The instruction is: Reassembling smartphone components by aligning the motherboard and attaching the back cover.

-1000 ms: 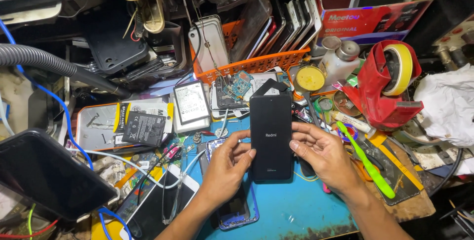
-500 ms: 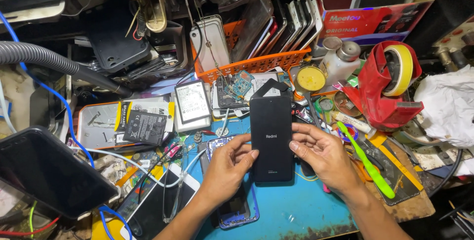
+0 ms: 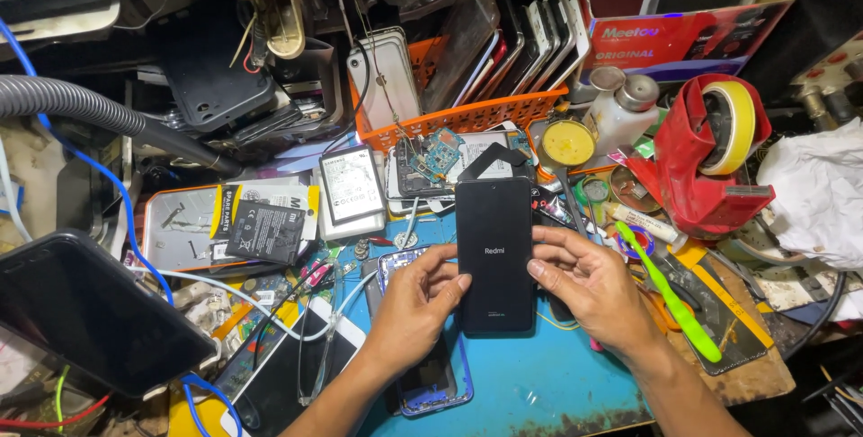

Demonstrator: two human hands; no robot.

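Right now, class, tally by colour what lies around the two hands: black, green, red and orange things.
Black phone, held between the left hand and right hand: 1
Green toothbrush: 1
Red tape dispenser: 1
Orange basket: 1
Total: 4

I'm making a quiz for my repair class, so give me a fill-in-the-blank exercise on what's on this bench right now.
1. Both hands, the left hand and the right hand, hold a black ____ by its long edges.
2. The toothbrush lying right of the right hand is ____ in colour.
3. The basket full of upright phones behind the hands is ____ in colour.
4. The red dispenser at the right carries a roll of ____ tape.

Missing words: phone; green; orange; yellow
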